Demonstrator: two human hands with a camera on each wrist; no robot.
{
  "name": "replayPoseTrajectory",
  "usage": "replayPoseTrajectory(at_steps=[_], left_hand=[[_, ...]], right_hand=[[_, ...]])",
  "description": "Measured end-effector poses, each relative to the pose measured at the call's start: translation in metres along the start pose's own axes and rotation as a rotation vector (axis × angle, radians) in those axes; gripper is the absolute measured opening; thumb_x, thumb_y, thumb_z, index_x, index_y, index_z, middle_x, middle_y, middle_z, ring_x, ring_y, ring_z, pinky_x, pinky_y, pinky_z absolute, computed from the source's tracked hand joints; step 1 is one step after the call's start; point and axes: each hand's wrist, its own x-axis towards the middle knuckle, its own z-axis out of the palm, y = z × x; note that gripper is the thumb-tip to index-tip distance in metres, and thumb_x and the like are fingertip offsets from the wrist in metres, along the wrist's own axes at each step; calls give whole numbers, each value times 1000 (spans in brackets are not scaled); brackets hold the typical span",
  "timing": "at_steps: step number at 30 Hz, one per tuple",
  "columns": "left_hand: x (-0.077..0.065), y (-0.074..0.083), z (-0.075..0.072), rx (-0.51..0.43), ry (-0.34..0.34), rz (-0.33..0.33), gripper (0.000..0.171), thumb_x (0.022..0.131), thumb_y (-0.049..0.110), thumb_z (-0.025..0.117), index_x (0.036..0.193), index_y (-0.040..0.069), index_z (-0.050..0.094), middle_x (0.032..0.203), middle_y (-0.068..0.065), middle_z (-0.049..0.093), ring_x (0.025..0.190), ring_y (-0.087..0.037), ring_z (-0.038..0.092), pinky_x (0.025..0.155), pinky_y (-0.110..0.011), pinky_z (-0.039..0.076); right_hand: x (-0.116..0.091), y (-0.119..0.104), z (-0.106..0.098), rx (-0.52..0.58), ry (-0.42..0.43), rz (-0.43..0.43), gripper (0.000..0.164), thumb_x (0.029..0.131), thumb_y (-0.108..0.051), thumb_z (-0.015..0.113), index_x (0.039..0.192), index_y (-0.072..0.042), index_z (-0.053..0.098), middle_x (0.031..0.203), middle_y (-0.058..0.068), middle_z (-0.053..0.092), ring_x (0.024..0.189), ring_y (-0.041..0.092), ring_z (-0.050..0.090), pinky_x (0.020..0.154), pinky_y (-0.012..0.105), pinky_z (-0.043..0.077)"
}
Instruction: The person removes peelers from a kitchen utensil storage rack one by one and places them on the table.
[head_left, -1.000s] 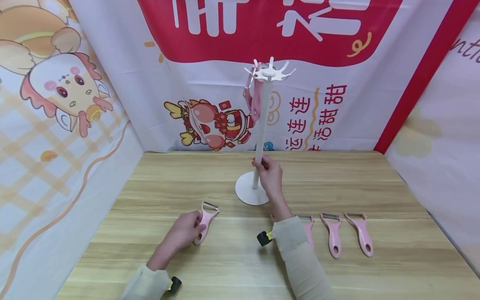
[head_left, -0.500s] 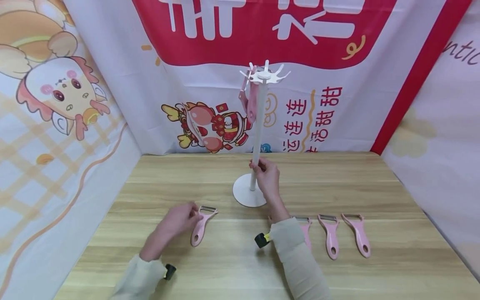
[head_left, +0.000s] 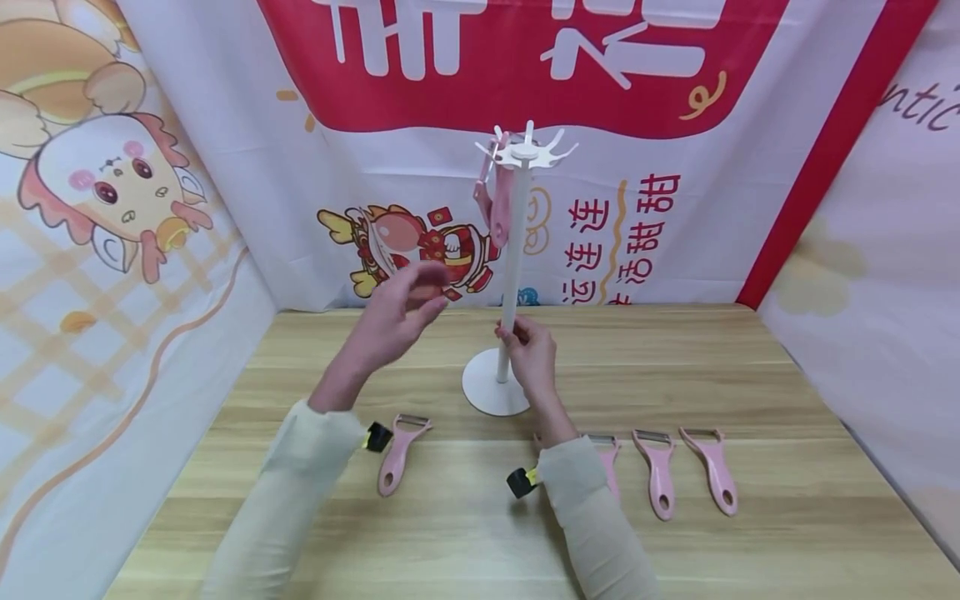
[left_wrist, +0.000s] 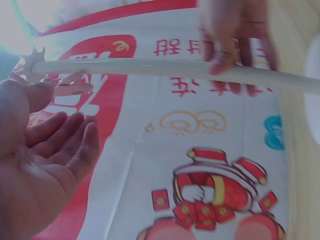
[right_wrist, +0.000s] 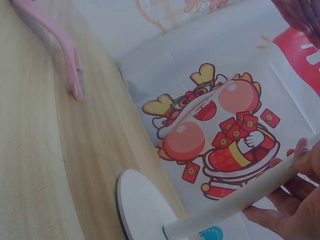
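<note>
A white stand (head_left: 514, 250) has a round base, an upright pole and a ring of hooks on top. My right hand (head_left: 535, 357) grips its pole low down, thumb and fingers around it, as the right wrist view also shows. Raised to the left of the pole, my left hand (head_left: 393, 321) holds nothing; its fingers are loosely bent and apart in the left wrist view. Below it on the table lies a pink peeler (head_left: 396, 460). Pink peelers (head_left: 500, 208) hang from the stand's left hooks, overlapping, so their number is unclear.
Several more pink peelers (head_left: 660, 479) lie in a row at the right of the wooden table (head_left: 465, 533); my right sleeve (head_left: 592, 508) partly covers some. Printed cloth (head_left: 315, 167) stands behind the table and at both sides.
My left hand has let go of the peeler on the table and risen up and forward toward the stand. The right hand keeps its grip on the pole. The view has shifted slightly.
</note>
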Motion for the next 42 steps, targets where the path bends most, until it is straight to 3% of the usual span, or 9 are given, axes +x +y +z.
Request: replayPoseTrajectory(at_steps=[4, 8, 13, 16, 21, 35, 42], left_hand=[[33, 8, -2, -71, 24, 41, 49, 98, 8, 61, 143, 2, 45, 138, -16, 56, 129, -30, 55, 104, -44, 52], [61, 18, -4, -139, 18, 40, 54, 99, 8, 58, 150, 6, 39, 149, -13, 49, 138, -25, 47, 111, -42, 47], [86, 29, -4, -146, 31, 9, 53, 100, 9, 57, 150, 14, 41, 150, -5, 48, 139, -17, 46, 110, -36, 48], [95, 34, -3, -153, 45, 4, 50, 100, 8, 57, 148, 13, 44, 148, -5, 50, 137, -18, 47, 109, -36, 49], [102, 36, -2, -180, 73, 0, 44, 99, 6, 58, 142, 7, 49, 142, -9, 53, 132, -21, 50, 109, -38, 49], [104, 32, -8, -200, 92, -11, 35, 98, 5, 59, 133, 4, 55, 131, -12, 60, 125, -21, 56, 107, -34, 51], [106, 33, -10, -226, 131, 41, 31, 97, 7, 60, 127, 3, 59, 123, -12, 63, 120, -18, 60, 103, -30, 53]], right_hand=[[-1, 0, 1, -2, -2, -7, 20, 96, -11, 65, 112, -4, 72, 108, 13, 73, 105, 25, 68, 104, 45, 52], [-1, -1, 1, -2, -5, -12, 21, 96, -11, 64, 114, -3, 71, 108, 13, 73, 105, 26, 68, 105, 45, 52], [-2, -2, 3, 3, -5, -27, 18, 97, -8, 63, 111, -3, 72, 106, 13, 73, 104, 26, 69, 105, 45, 52], [-3, -2, 4, 5, -9, -38, 16, 97, -7, 62, 109, -4, 72, 105, 13, 73, 103, 26, 69, 104, 45, 52], [-5, -2, 6, 5, -19, -39, 15, 97, -7, 63, 109, -5, 72, 105, 13, 73, 104, 26, 69, 105, 46, 52], [-3, -3, 4, -28, -7, -18, 17, 96, -11, 65, 110, -5, 72, 106, 12, 73, 105, 26, 69, 104, 46, 52], [-3, -1, 0, -24, -1, -13, 16, 95, -12, 65, 108, -7, 73, 107, 12, 73, 108, 26, 68, 105, 46, 52]])
